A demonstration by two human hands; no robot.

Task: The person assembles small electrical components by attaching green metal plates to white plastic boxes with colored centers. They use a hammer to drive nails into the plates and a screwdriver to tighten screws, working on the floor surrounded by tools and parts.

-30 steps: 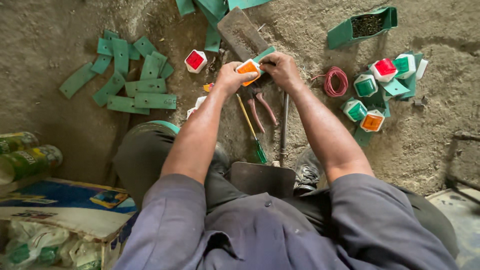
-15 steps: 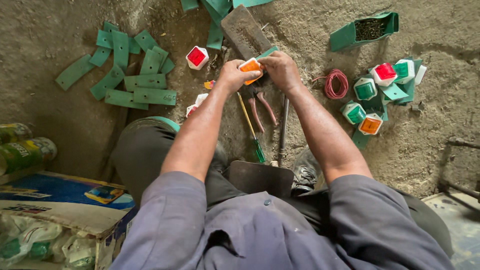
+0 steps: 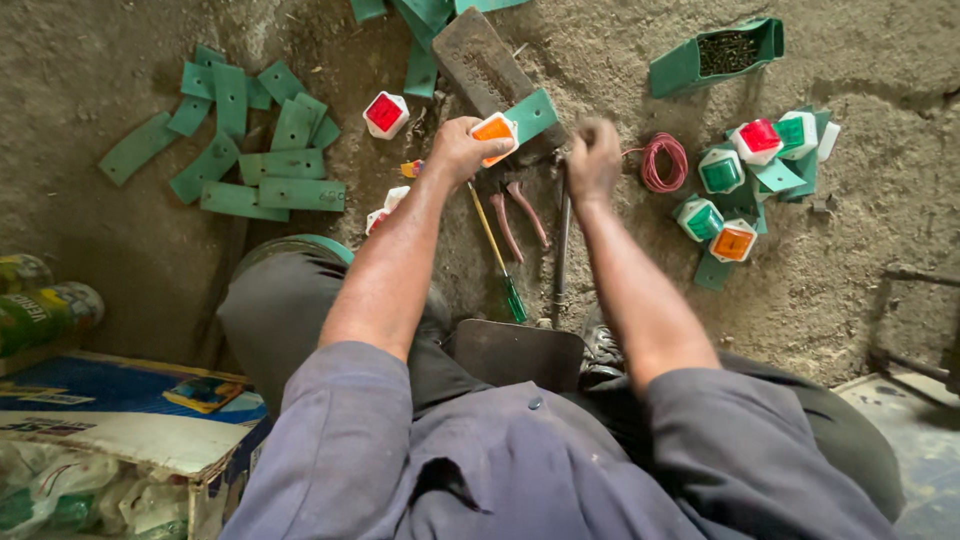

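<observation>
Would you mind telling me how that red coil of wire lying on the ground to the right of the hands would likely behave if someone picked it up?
The red wire coil looks thin and loosely wound, so it would probably feel light and sag somewhat rather than hold a rigid ring. It lies flat on the rough ground, so it seems unlikely to roll. A loose end sticks out and might snag or unwind.

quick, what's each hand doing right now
left hand: closed on an orange reflector
right hand: blurred fist above the tools, contents cannot be told
</observation>
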